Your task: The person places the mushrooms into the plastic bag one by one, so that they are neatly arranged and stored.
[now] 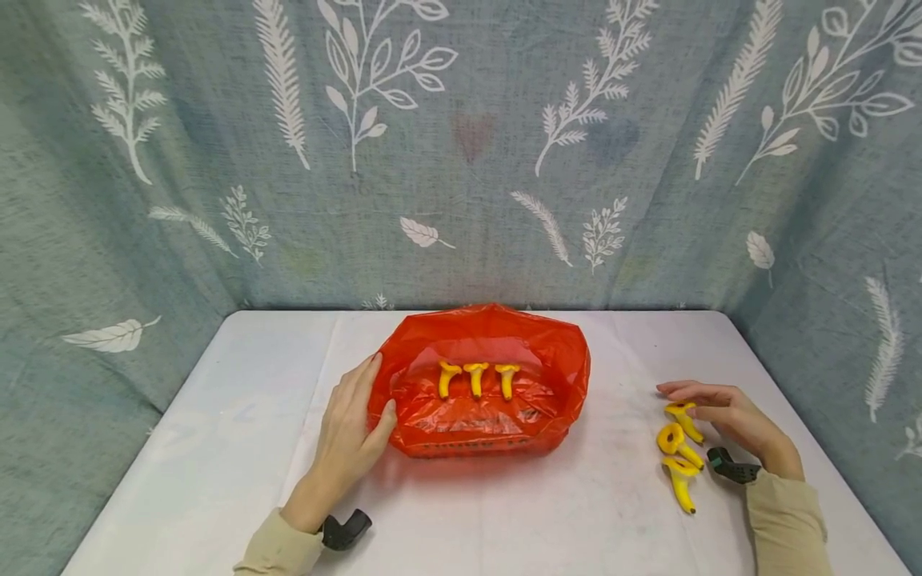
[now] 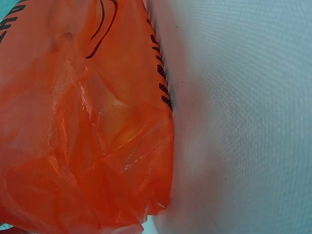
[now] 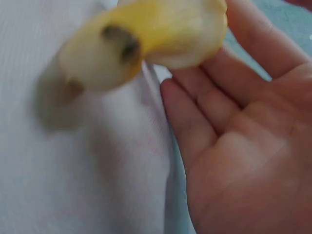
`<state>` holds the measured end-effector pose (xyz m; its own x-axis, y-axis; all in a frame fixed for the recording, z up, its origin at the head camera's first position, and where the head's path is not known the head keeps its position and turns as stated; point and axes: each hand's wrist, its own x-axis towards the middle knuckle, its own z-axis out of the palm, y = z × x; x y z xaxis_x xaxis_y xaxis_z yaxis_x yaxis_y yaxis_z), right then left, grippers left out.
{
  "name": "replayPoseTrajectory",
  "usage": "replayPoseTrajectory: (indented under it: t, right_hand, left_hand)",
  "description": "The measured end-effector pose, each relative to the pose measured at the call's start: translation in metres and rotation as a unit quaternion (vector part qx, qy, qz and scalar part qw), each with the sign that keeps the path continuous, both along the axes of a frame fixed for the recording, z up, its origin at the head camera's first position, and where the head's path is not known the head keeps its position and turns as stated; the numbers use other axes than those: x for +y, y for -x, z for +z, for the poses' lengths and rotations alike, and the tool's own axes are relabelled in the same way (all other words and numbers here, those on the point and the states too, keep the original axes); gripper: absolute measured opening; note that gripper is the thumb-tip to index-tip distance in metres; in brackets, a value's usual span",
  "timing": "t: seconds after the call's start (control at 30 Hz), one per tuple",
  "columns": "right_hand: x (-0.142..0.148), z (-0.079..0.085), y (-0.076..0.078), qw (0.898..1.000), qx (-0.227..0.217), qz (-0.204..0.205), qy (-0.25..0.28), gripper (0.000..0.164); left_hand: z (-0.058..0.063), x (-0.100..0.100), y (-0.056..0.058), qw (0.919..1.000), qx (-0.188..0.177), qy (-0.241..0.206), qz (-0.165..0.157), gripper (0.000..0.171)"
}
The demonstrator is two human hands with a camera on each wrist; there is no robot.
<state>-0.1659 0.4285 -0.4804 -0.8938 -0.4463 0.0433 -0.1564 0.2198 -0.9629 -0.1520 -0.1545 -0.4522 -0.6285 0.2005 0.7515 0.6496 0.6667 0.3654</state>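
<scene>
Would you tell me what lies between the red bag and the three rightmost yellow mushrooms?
The head view shows only bare white tabletop between bag and mushrooms.

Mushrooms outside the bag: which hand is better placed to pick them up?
Right, I'd judge. The right hand is at the loose mushrooms; the left hand is at the left edge of the bag, with the bag between.

Downward head view, close left wrist view, red bag [image 1: 481,420] in both

orange-red bag [image 2: 112,126] | crumpled, black print | white surface [image 2: 243,126] alongside
</scene>
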Motion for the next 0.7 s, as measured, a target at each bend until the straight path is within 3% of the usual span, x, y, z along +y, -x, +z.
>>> replayPoseTrajectory:
  t: [0.13,0.37,0.7]
  right_hand:
    - [0.0038,-0.0072,0.0004,0.999,0.004,0.027,0.028,0.033]
    - [0.0010,-0.0086,0.0000,1.000,0.001,-0.006,-0.002,0.028]
    - [0.0006,-0.0083,-0.0012,1.000,0.000,-0.022,-0.017,0.025]
  left_hand:
    - [-0.0007,0.0004,0.0003,1.0000,-0.003,0.002,0.000,0.062]
    - [-0.0018,-0.0001,0.0005,1.0000,0.000,0.000,0.000,0.062]
    - [-0.0012,0.0012,0.0006,1.0000,-0.002,0.002,-0.001,0.062]
